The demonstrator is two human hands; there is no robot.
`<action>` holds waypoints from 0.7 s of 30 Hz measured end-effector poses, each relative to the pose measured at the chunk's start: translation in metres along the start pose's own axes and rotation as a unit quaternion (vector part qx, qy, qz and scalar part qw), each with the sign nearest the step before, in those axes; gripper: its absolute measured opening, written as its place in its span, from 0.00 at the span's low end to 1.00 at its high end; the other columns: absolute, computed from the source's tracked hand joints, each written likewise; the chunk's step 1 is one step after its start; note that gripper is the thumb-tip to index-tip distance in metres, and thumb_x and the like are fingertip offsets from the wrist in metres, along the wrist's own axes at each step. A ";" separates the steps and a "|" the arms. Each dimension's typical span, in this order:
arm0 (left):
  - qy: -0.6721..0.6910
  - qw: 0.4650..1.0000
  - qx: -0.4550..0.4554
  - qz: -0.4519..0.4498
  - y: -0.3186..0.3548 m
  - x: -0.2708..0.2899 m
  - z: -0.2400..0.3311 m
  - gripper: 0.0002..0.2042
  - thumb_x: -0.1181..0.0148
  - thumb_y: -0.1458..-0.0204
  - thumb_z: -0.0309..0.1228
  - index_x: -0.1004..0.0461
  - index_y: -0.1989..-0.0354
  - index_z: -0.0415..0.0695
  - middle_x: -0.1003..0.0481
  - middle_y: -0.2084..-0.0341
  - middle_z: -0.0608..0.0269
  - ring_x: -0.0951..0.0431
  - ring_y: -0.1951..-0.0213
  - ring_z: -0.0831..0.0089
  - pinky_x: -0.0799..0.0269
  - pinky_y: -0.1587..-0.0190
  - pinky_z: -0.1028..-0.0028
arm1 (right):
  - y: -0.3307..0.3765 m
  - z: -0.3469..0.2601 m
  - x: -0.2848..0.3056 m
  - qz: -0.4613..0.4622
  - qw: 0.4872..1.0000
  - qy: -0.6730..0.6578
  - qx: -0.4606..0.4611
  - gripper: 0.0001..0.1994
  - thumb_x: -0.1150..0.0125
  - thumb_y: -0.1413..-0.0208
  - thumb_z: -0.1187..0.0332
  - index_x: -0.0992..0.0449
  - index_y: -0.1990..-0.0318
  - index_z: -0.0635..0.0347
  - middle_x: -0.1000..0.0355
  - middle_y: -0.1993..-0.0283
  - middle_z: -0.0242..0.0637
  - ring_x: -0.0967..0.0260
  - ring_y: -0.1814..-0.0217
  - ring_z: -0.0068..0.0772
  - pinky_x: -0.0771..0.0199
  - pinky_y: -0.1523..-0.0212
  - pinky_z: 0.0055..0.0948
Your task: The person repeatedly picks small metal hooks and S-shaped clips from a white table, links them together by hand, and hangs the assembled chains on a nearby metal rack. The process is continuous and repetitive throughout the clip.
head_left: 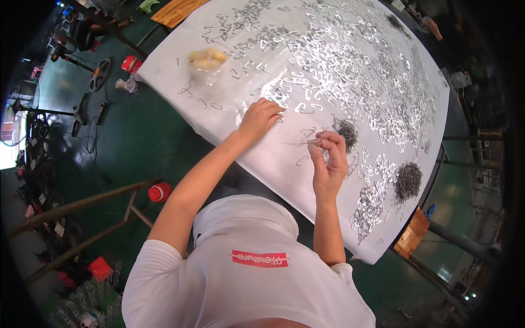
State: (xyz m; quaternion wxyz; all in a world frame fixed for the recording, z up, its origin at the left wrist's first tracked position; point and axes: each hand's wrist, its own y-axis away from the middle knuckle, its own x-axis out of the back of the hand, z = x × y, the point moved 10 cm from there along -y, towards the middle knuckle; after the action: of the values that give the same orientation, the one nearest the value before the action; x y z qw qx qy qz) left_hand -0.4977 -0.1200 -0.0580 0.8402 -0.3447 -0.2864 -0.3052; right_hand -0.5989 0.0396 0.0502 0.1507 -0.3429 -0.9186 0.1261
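Note:
Shiny bent metal hooks [309,107] lie scattered over the white-covered table [219,131]. My left hand [261,119] rests low at the edge of a bright cluster of them, its fingers curled and pressed together. What its fingertips hold, if anything, is hidden. Farther right, my right hand [330,158] is raised slightly, thumb and fingers pinching a thin grey wire piece [298,143] that points left. Behind that hand sits a dark heap of small wire parts [346,133], partly covered by the fingers.
A clear plastic bag with yellow contents [208,59] lies at the table's left. Another dark heap [408,182] and more hooks [372,205] are on the right. A person's hand [435,29] shows at the far right edge. A red container [159,192] stands below, left.

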 end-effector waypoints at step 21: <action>0.374 0.874 0.309 0.024 0.010 0.023 0.049 0.06 0.41 0.46 0.26 0.22 0.63 0.39 0.23 0.70 0.66 0.24 0.68 0.79 0.28 0.66 0.79 | 0.001 0.029 -0.011 -0.040 0.996 0.076 -0.026 0.04 0.34 0.53 0.73 0.22 0.68 0.60 0.31 0.60 0.37 0.33 0.54 0.38 0.34 0.54 0.34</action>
State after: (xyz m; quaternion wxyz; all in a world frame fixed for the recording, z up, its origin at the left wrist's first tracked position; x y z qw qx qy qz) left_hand -0.4896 -0.0844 -0.0166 0.9553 0.0658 -0.0228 -0.2872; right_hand -0.6011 0.0293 0.0213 0.2158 -0.3186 -0.9203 0.0702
